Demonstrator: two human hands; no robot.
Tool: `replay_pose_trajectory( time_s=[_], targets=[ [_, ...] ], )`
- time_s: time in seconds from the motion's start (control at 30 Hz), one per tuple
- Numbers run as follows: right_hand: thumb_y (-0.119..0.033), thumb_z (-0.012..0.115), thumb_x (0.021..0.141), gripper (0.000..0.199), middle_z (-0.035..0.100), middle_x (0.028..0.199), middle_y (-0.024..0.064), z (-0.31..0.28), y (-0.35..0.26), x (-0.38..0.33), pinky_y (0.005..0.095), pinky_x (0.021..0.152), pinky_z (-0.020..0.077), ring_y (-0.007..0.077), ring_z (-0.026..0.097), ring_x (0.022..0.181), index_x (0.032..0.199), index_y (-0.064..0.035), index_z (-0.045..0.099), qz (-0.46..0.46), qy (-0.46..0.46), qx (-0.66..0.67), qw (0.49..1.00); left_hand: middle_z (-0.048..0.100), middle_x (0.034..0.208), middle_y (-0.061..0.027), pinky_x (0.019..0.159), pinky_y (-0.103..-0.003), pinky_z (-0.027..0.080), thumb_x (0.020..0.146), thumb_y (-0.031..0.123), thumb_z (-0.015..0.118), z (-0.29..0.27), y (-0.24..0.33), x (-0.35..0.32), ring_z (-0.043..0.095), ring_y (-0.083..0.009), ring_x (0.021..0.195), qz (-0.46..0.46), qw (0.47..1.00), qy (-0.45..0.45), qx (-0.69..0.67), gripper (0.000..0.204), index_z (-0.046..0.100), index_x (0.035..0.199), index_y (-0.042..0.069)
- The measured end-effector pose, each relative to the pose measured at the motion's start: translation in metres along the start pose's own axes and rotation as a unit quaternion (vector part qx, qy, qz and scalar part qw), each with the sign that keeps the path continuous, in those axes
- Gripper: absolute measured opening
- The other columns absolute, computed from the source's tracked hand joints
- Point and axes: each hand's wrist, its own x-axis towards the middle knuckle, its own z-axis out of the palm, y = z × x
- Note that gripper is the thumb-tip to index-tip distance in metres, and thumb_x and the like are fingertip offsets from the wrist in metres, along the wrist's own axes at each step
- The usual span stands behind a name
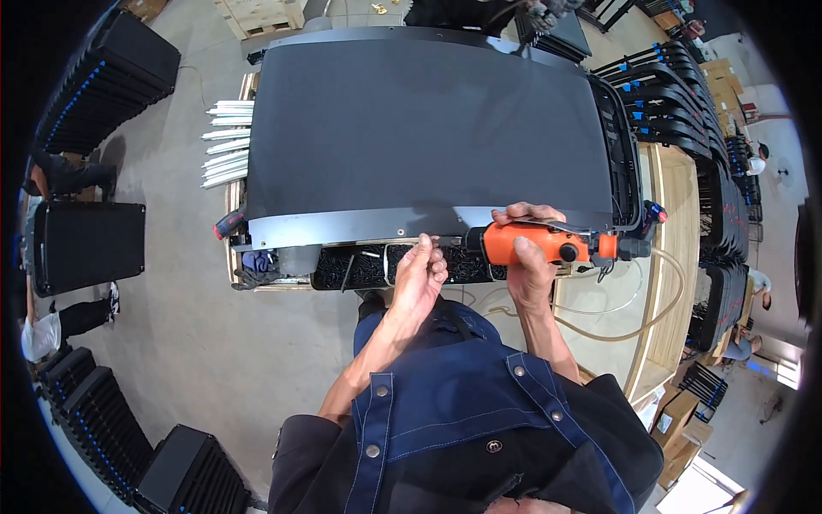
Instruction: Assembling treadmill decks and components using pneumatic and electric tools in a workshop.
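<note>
My right hand (533,265) is wrapped round an orange air tool (539,243), which lies level with its dark nose pointing left. My left hand (419,274) is closed in a pinch at the tip of that nose; whatever small piece sits between the fingers is too small to make out. Both hands are at the near edge of a large flat black panel (428,128). A grey metal rail (342,226) runs along this edge, with a small fastener (401,232) in it. Under the rail, a black bin (330,283) holds many small dark screws.
Silver bars (227,146) stick out past the panel's left end. A red-and-black tool (229,224) lies at its near left corner. A pale hose (664,321) curves beside a wooden crate (659,343) on the right. Stacked black frames (676,103) stand beyond; other people are farther off.
</note>
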Motion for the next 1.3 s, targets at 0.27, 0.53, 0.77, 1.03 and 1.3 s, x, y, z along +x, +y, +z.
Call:
replay_pose_trajectory(
  time_s=[0.27,0.53,0.77,1.03,1.3],
  targets=[
    [0.009,0.075,0.077,0.046,0.064,0.111,0.0166,0.073,0.048,0.0,0.0387,0.087,0.0571,0.0246,0.067,0.101,0.115,-0.0046,0.051,-0.064,-0.102,-0.21,0.97,0.042,0.071,0.0059,0.046,-0.02,0.028,0.101,0.04,0.057,-0.033,0.046,0.011,0.032,-0.0046,0.055,-0.115,0.989,-0.022,-0.093,0.033,0.053,0.093,0.009],
    [0.016,0.071,0.074,0.045,0.065,0.1,0.0133,0.097,0.059,0.01,0.0383,0.086,0.0575,0.0233,0.068,0.096,0.11,-0.0044,0.053,-0.068,-0.154,-0.258,0.951,0.062,0.107,-0.0125,0.088,-0.035,0.053,0.106,0.021,0.046,-0.066,0.063,-0.03,0.063,-0.0216,0.095,-0.1,0.99,0.043,0.087,0.027,0.054,0.119,-0.002],
    [0.008,0.073,0.076,0.039,0.067,0.101,0.0151,0.091,0.067,0.007,0.046,0.096,0.053,0.0285,0.067,0.102,0.107,-0.0051,0.053,-0.028,-0.142,-0.264,0.954,0.061,0.121,-0.0196,0.097,-0.037,0.053,0.106,0.02,0.048,-0.065,0.087,-0.06,0.064,-0.0265,0.108,-0.089,0.985,-0.075,0.13,0.04,0.047,0.133,-0.009],
    [0.001,0.072,0.077,0.046,0.059,0.126,0.0171,0.086,0.025,0.005,0.0475,0.101,0.0516,0.0303,0.065,0.112,0.12,-0.0028,0.054,0.034,-0.086,-0.122,0.988,0.064,0.084,-0.0012,0.07,-0.023,0.053,0.099,0.032,0.065,-0.081,0.088,-0.063,0.061,-0.0091,0.075,-0.015,0.993,-0.057,0.104,0.037,0.067,0.114,-0.002],
    [-0.016,0.073,0.078,0.046,0.057,0.109,0.0106,0.076,0.015,-0.016,0.0546,0.103,0.0491,0.0244,0.062,0.102,0.119,-0.0124,0.051,0.098,-0.024,0.027,0.995,0.064,0.077,-0.0003,0.061,-0.022,0.054,0.092,0.04,0.069,-0.071,0.071,-0.064,0.062,-0.0112,0.068,-0.011,1.0,0.015,-0.009,0.042,0.064,0.107,0.001]
  ],
)
